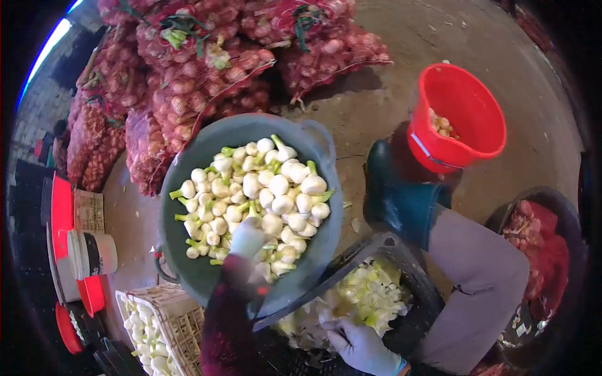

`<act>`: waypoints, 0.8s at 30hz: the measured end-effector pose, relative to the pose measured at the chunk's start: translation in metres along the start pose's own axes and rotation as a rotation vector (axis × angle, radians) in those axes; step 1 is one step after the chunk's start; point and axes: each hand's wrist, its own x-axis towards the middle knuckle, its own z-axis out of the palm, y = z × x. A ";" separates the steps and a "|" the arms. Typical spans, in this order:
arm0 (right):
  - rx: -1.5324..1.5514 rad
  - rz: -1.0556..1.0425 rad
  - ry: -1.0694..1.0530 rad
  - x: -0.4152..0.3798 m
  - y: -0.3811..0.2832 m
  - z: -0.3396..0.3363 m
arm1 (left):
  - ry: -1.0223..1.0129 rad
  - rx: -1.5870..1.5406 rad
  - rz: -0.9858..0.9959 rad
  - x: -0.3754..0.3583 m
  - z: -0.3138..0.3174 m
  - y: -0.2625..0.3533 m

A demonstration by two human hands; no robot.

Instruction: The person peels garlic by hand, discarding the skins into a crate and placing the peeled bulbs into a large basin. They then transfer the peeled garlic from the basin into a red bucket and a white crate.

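Note:
A round grey-green tub (pixel 172 213) holds a heap of white peeled bulbs (pixel 279 185) with short green stem ends, like garlic or small onions. My left hand (pixel 249 240), in a pale glove below a dark sleeve, reaches over the near part of the heap; motion smears it, and its fingers are blurred against the bulbs. Lower right, my right hand (pixel 364 349), also in a pale glove, is closed with curled fingers over the pale, yellowish peelings (pixel 373 291) in a black crate (pixel 411 269). What its fingers hold is too small to make out.
Red mesh sacks (pixel 188 94) of unpeeled bulbs are stacked behind the tub. A red bucket (pixel 483 119) with some bulbs inside stands beyond my boot (pixel 401 200). A beige crate (pixel 175 307) of white bulbs sits lower left. On the right, a dark tub (pixel 564 207) holds red mesh.

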 end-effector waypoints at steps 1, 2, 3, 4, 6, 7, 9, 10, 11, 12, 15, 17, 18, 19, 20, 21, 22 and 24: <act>0.048 0.048 -0.048 0.000 -0.007 -0.004 | -0.056 -0.131 -0.026 -0.013 -0.014 0.002; 0.143 0.074 0.055 -0.011 0.012 0.022 | -0.023 -0.188 0.012 -0.044 -0.032 0.024; 0.107 -0.045 -0.046 -0.004 0.021 0.020 | 0.004 -0.251 0.065 -0.075 -0.039 0.040; 0.229 0.216 -0.184 -0.002 0.001 0.007 | -0.089 -0.751 0.087 -0.092 -0.023 0.023; 0.276 0.070 -0.007 0.000 0.021 0.027 | -0.175 -0.891 -0.032 -0.185 -0.056 0.091; 0.321 0.084 0.009 0.000 0.022 0.030 | -0.156 -0.874 0.029 -0.213 -0.045 0.096; 0.275 -0.118 0.079 -0.009 0.006 0.018 | -0.256 -1.039 0.120 -0.276 -0.051 0.133; 0.229 -0.298 0.131 -0.014 -0.003 0.012 | -0.164 -1.238 -0.053 -0.304 -0.057 0.166; 0.242 -0.305 0.109 -0.021 -0.013 0.005 | -0.119 -1.388 -0.045 -0.315 -0.039 0.141; 0.145 -0.286 -0.074 -0.030 -0.022 -0.004 | -0.075 -1.537 -0.030 -0.326 -0.019 0.114; -0.010 -0.399 -0.257 -0.051 -0.025 0.002 | 0.150 -1.620 -0.056 -0.355 0.002 0.098; -0.333 -0.477 -0.261 -0.063 -0.024 0.006 | 0.238 -1.850 -0.144 -0.363 0.009 0.103; -0.374 -0.513 -0.208 -0.068 -0.021 0.013 | 0.287 -1.879 -0.173 -0.368 0.015 0.102; -0.425 -0.542 -0.145 -0.071 -0.017 0.017 | 0.321 -1.913 -0.198 -0.371 0.020 0.103; -0.456 -0.573 -0.127 -0.072 -0.019 0.017 | 0.293 -1.887 -0.170 -0.375 0.018 0.109; -0.449 -0.570 -0.135 -0.074 -0.016 0.019 | 0.351 -1.870 -0.225 -0.376 0.025 0.108; -0.489 -0.560 -0.151 -0.073 -0.012 0.022 | 0.345 -1.854 -0.209 -0.377 0.026 0.109; -0.504 -0.542 -0.156 -0.072 -0.007 0.025 | 0.319 -1.838 -0.202 -0.377 0.027 0.108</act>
